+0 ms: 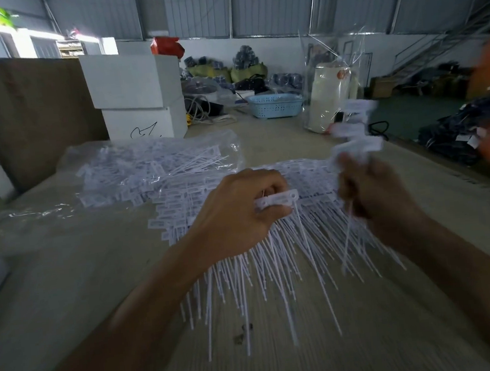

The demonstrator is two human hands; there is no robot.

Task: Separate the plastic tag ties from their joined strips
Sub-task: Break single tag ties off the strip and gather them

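Evidently much is left: one tag tie is pinched in the left hand, a joined strip gripped in the right hand, a heap of ties beneath both, and a full bag beyond the left hand.

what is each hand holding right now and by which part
Left hand pinches a single tag tie by its flat head. Right hand grips a blurred joined strip by its stems.

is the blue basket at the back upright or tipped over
Upright. The blue basket sits flat on the table, its open rim facing up and level. Whether it holds anything cannot be told.
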